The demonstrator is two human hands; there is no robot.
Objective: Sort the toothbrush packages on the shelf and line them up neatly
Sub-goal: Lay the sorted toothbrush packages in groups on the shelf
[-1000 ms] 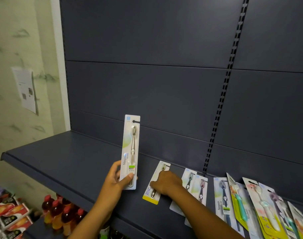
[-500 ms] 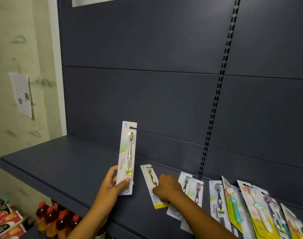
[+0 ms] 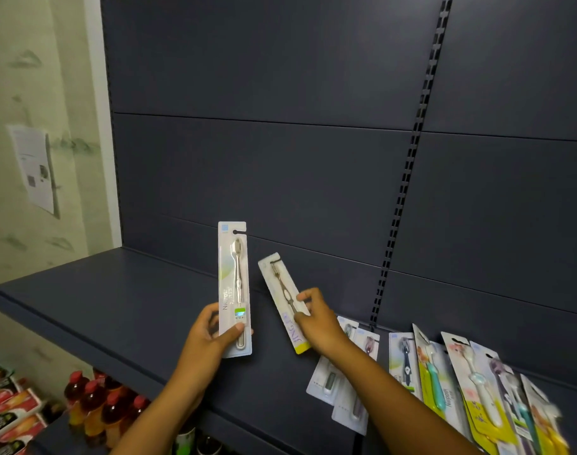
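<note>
While the left hand [image 3: 211,336] pinched a tall white blister-packed toothbrush card [image 3: 233,287] upright above the dark metal shelf [image 3: 116,310], the right hand [image 3: 316,320] gripped a yellow-tipped card [image 3: 285,303], both seemingly light, stiffish, best held by their lower edges.

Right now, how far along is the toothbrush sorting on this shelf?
Early. Nothing is lined up yet: the shelf's left stretch holds no packages. In hand: the left hand holds a Nippon package upright, and the right hand grips a tilted yellow-ended package. Left: the overlapping packages at right.
</note>
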